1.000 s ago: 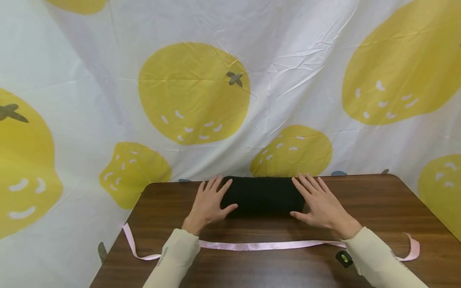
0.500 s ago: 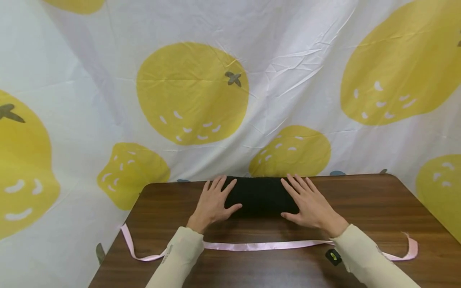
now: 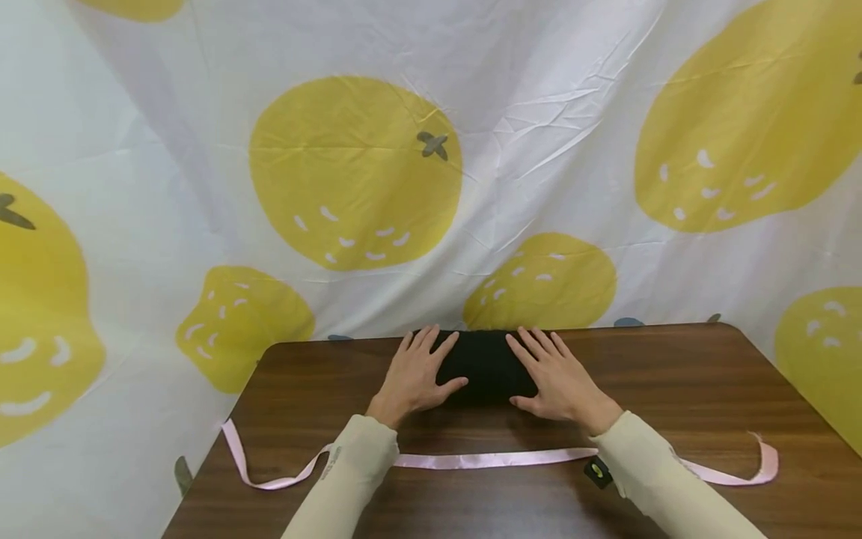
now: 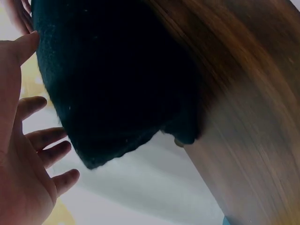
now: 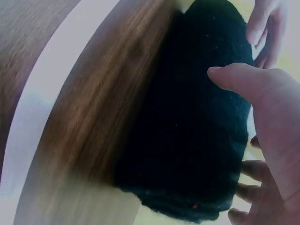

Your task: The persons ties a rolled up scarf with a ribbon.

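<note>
Cloth, black, fuzzy and bundled into a thick roll, lies between the fingers of two bare hands on a wood-grain table. The left hand has its fingers fanned wide over one end, thumb stretched toward the middle; the right hand mirrors it at the other end, its thumb lying across the near face. Neither set of fingers curls into a grip; how firmly each fingertip presses, I cannot tell. Nearer the wearer than both thumbs, a pink satin ribbon runs sideways, partly hidden by the pale sleeves. Back from the right thumb, beside that sleeve, sits a small black object. Beyond the fingertips hangs a lemon-print curtain.
</note>
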Tool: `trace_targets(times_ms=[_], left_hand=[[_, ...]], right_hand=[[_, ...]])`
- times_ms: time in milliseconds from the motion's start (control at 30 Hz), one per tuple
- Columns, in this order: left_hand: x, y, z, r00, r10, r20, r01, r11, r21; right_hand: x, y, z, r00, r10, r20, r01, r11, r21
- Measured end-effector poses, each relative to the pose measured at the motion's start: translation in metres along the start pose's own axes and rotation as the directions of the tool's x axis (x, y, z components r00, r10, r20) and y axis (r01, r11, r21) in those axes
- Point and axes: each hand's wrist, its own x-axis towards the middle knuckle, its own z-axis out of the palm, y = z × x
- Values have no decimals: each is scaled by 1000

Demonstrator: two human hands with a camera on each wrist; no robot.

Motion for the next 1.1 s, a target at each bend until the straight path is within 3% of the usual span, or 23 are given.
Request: trace_targets(times_ms=[400, 800, 1100], left_hand=[[12, 4, 10, 994, -24, 107, 21, 999, 26], [19, -5, 30, 994, 0, 107, -15, 990, 141], [27, -11, 38, 995, 32, 89, -41, 994, 104]], right_hand=[[7, -1, 7, 998, 16, 67, -14, 1000, -18], [20, 9, 17, 995, -3, 95, -1, 999, 40], [24, 17, 25, 992, 9, 129, -20, 997, 81]])
